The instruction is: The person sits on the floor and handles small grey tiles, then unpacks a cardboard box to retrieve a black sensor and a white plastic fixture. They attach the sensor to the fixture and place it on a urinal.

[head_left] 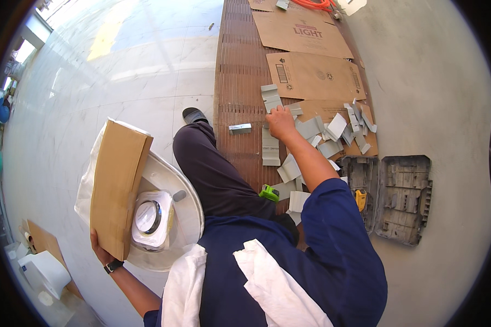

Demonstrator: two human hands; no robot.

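Note:
My right hand reaches over the brown slatted surface, its fingers closed at the near edge of a short grey profile piece. Another ribbed grey piece lies just below that hand, and several more grey offcuts are strewn to its right. On my left, a long brown cardboard box leans upright against a round white tub. My left hand grips the box's lower end, with part of the fingers hidden behind it. Inside the tub rests a white package with a round dark-rimmed label.
Flattened cardboard covers the slatted surface. A small shiny metal piece and a green tape measure lie near my leg. An opened dark tool case holds a yellow tool. Orange cable is coiled at the far end.

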